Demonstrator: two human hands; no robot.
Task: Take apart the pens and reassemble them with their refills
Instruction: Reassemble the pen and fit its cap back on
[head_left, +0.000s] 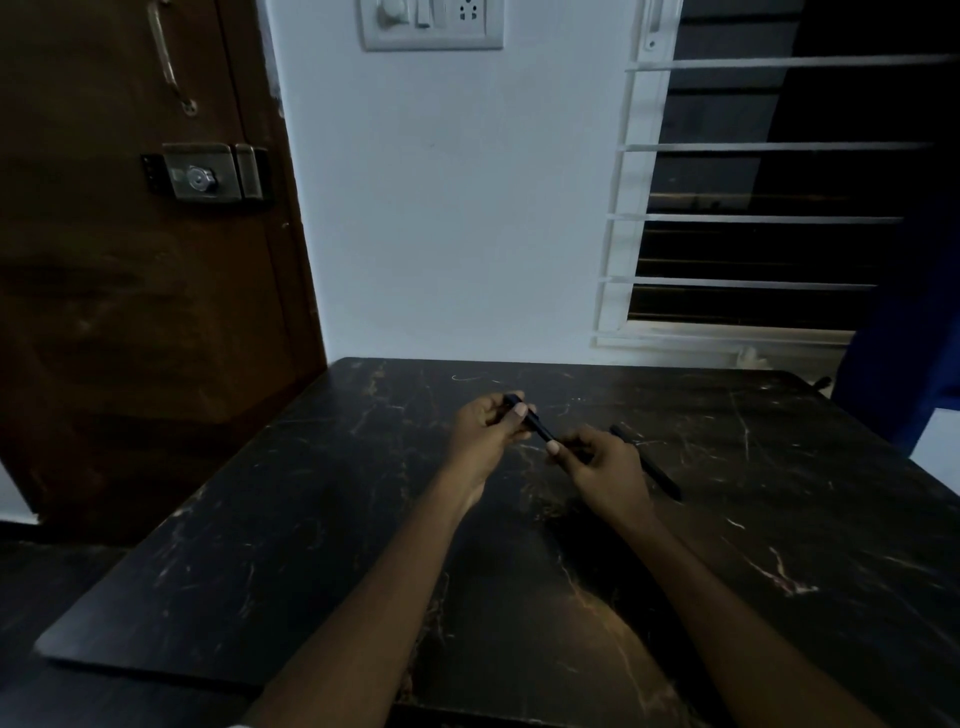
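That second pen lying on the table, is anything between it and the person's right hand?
Nothing visible does. The second pen lies uncovered on the table, just beyond the right hand. That hand and the left hand both grip the first pen.

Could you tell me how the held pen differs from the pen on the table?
The held pen is gripped at both ends by the left hand and right hand; the table pen lies on the table. The held pen is partly covered; the table pen shows nearly whole. Both are dark.
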